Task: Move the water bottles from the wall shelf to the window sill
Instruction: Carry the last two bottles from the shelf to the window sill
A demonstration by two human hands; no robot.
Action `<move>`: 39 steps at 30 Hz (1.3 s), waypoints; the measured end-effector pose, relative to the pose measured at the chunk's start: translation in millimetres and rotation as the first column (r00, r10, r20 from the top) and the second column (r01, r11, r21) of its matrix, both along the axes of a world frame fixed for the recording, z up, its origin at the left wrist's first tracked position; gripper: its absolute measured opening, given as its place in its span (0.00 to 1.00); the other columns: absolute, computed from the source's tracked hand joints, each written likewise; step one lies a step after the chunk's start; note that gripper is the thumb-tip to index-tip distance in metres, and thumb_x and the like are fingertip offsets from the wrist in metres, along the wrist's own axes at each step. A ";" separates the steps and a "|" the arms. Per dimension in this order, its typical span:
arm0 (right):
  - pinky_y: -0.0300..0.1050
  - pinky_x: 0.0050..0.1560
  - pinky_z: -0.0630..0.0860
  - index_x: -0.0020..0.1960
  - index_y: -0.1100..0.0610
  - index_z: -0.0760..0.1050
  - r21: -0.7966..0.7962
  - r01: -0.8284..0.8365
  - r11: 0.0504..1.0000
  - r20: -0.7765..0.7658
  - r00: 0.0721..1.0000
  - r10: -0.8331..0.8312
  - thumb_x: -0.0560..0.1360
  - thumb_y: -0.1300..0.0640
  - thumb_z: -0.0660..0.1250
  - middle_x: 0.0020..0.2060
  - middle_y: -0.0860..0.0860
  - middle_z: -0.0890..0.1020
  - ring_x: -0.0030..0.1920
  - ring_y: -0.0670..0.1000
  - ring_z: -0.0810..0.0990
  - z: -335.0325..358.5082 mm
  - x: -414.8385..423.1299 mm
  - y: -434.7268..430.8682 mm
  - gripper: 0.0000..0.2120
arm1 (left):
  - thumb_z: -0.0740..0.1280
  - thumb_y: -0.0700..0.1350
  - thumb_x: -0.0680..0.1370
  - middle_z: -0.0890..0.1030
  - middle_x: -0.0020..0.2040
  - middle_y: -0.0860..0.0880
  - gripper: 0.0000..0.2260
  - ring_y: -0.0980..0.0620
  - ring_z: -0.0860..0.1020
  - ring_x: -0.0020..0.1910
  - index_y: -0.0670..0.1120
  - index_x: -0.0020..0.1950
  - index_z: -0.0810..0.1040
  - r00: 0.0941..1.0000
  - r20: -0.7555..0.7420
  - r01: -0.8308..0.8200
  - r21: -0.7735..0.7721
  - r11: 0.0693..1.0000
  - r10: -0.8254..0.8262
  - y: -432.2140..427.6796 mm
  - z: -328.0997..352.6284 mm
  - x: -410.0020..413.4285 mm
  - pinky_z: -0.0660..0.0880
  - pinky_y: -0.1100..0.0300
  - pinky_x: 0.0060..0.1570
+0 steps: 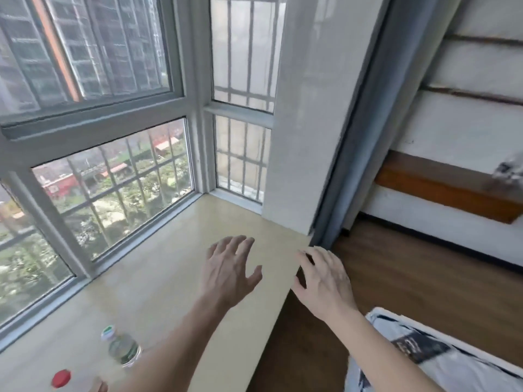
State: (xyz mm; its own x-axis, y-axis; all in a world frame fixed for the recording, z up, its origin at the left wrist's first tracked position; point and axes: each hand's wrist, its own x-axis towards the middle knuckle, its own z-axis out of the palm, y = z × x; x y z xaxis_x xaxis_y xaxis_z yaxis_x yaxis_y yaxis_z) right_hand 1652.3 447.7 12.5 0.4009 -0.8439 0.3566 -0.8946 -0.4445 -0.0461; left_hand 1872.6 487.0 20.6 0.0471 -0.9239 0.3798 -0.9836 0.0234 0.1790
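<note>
Clear plastic, two bottles: green-capped bottle (122,348) stands upright on the window sill (181,267) at 7 o'clock in frame, red-capped bottle (63,379) just beyond it at the bottom-left corner, mostly cut off. Both look delivered, so at least two are done.

Wall shelf (441,190), the brown board at 3 o'clock on the far wall, shows no bottle along its visible length. A blurred grey object (509,171) sits at its right end by the frame edge; can't tell what it is. Whether more bottles are left: can't tell, shelf runs out of view.

Hands: left hand (229,267) above mid-sill, fingers spread wide, holding nothing. Right hand (325,281) over the sill's front edge, fingers loosely spread, also empty. My read: between trips, or finished.

Edges and room:
- Sill has a big bare stretch from the bottles toward 12–1 o'clock, up to the window frame (198,108) and white pillar (300,123). Plenty of drop space.
- Front edge of sill runs diagonally under the right hand, floor (424,278) below; set bottles well in from it.
- Both bottles are near the left forearm, so elbow sweep is the knock-over risk.
- Curtain (359,137) hangs at the sill's far corner, between sill and shelf; reach path passes near it.
- Light fabric (438,360) at 5 o'clock, low, near the right forearm.
</note>
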 end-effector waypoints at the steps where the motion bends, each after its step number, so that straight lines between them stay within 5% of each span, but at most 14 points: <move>1: 0.55 0.64 0.75 0.63 0.56 0.79 -0.005 0.030 1.000 0.004 1.000 -0.030 0.72 0.46 0.63 0.56 0.52 0.81 0.60 0.57 0.78 -0.5 -13.7 -2.3 0.24 | 0.61 0.64 0.73 0.78 0.64 0.51 0.28 0.47 0.75 0.64 0.51 0.68 0.74 0.999 0.008 0.031 -0.006 0.999 -0.031 -8.8 -0.3 -12.3 0.72 0.49 0.61; 16: 0.54 0.62 0.76 0.62 0.54 0.79 -0.032 0.310 0.950 0.100 0.947 -0.306 0.70 0.49 0.69 0.56 0.52 0.81 0.59 0.55 0.78 -19.4 -203.8 -132.7 0.21 | 0.62 0.61 0.73 0.79 0.62 0.52 0.25 0.47 0.77 0.60 0.51 0.66 0.75 0.934 0.028 0.356 0.007 0.935 -0.356 -196.8 -17.4 -218.6 0.73 0.50 0.59; 25: 0.54 0.60 0.76 0.61 0.54 0.78 -0.028 0.366 0.930 0.181 0.917 -0.355 0.70 0.50 0.69 0.54 0.51 0.80 0.57 0.56 0.79 -23.8 -300.5 -237.5 0.21 | 0.64 0.60 0.71 0.80 0.59 0.54 0.24 0.49 0.78 0.56 0.51 0.63 0.78 0.924 0.036 0.380 0.019 0.925 -0.381 -311.7 -11.6 -318.0 0.75 0.51 0.56; 39: 0.55 0.62 0.76 0.62 0.52 0.77 0.085 0.518 0.851 0.092 0.847 -0.524 0.71 0.47 0.69 0.57 0.52 0.80 0.61 0.56 0.79 -41.6 -384.2 -363.5 0.21 | 0.58 0.62 0.73 0.80 0.61 0.52 0.26 0.47 0.78 0.59 0.50 0.65 0.76 0.872 0.062 0.477 0.112 0.872 -0.485 -473.2 -25.4 -407.2 0.74 0.49 0.59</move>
